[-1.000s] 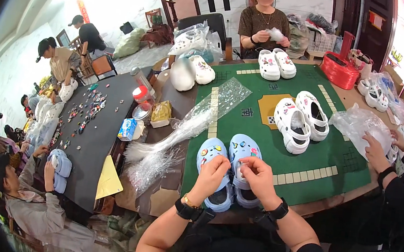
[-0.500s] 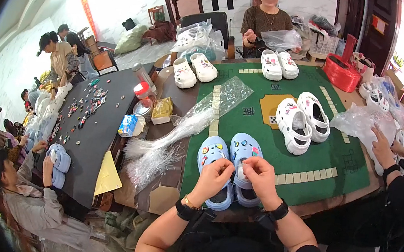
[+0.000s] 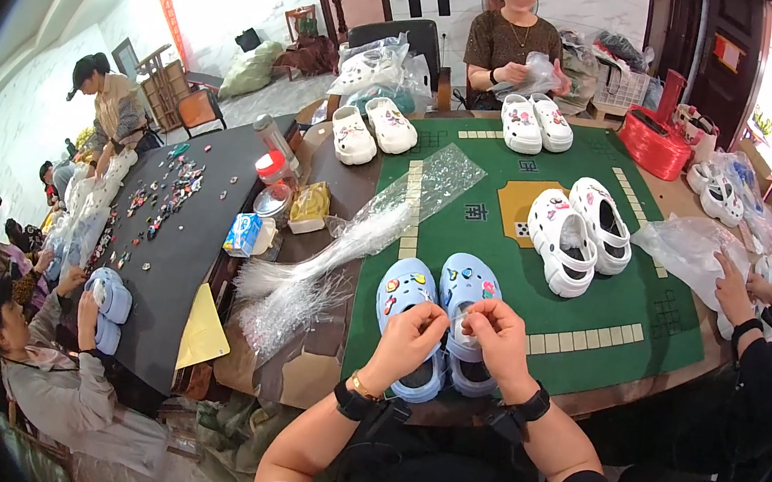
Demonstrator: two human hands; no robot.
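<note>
A pair of light blue clogs point(image 3: 405, 281) with colourful charms on the toes rests side by side on the green table mat, right in front of me. Over the clogs, my left hand point(image 3: 408, 341) pinches thumb against fingers above the left shoe. My right hand point(image 3: 502, 338) makes a similar pinch above the right shoe, a short gap away. Whatever lies between the fingertips is too fine to make out. Left of the shoes lies a long bundle of thin clear plastic strips point(image 3: 340, 245), partly in a clear sleeve.
White clogs point(image 3: 562, 237) stand right of centre, with more white pairs point(image 3: 534, 125) farther back. A red spool point(image 3: 654, 140) sits at the far right. A black table point(image 3: 165, 302) with scattered charms is on the left. Co-workers sit around; one hand point(image 3: 735, 290) reaches in from the right.
My hands stay almost in place. Across the table, the person has gathered the clear bag between both hands. At the right, the co-worker's hand has shifted slightly with the plastic bag.
</note>
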